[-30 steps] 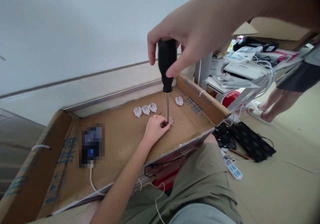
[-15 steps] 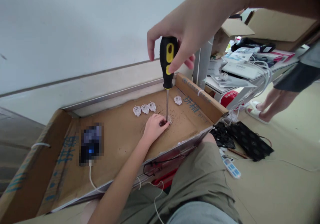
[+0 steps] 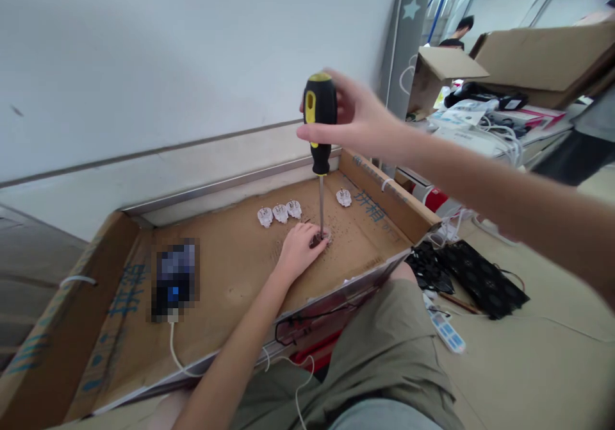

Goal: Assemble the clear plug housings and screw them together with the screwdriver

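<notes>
My right hand is closed round the black and yellow handle of a screwdriver, thumb at the front and fingers behind. Its shaft points straight down, with the tip at a small pale piece that resembles a plug. My left hand rests on the cardboard and pinches this piece between thumb and fingers, hiding much of it. Beyond the left hand sit three white plugs in a row, prongs up. Another white plug lies to the right. Small dark bits are scattered around the screwdriver tip.
The cardboard-lined tray has raised side walls. A blurred-out device with a white cable lies at its left. A pale wall stands behind. To the right are a cluttered table, black items and a power strip on the floor.
My right hand has turned round the screwdriver handle, from gripping over the top to holding it from the right side, with the forearm lower. The left hand stays at the pale piece.
</notes>
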Available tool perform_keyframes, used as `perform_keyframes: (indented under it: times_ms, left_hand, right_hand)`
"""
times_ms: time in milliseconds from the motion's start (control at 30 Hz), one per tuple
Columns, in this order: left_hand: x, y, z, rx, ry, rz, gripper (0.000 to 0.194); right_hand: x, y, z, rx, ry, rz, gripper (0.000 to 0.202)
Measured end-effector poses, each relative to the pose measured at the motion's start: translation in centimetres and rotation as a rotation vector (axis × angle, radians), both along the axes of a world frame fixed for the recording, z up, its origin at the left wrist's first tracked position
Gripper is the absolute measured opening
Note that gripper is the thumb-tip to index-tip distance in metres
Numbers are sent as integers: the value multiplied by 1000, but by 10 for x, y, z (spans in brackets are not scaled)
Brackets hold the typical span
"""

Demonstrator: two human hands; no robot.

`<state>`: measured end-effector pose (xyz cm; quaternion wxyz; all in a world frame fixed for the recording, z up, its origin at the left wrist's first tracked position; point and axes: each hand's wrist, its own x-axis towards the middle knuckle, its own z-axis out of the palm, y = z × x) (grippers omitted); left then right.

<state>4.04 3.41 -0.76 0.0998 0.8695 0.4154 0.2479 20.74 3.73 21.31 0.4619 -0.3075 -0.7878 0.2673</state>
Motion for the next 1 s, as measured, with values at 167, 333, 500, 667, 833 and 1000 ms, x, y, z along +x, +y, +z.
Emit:
perform_keyframes:
  times_ms: [167,333,500,667,833,1000]
  left_hand:
    - [2,-1,0,-23,12,14,13]
    - [2,2,-2,-44,-51,-5,18]
    - [1,4,-4,-49,-84,-17,15]
    - [2,3,-4,-27,-54,-12,14]
    - [2,2,-3,-26,-37,-16,14]
    - [2,1,-3,-30,-30,-16,15]
  right_hand:
    - [-24,9,-53,-390,621,-18,34]
    - [-20,7,-40,-299,730,-136,50]
    - [-20,3,-35,-302,718,-139,48]
    - [-31,-1,-46,-305,670,-111,54]
    - [-33,-4,-44,-281,646,-107,55]
    - [-29,-3,-44,-321,648,-111,55]
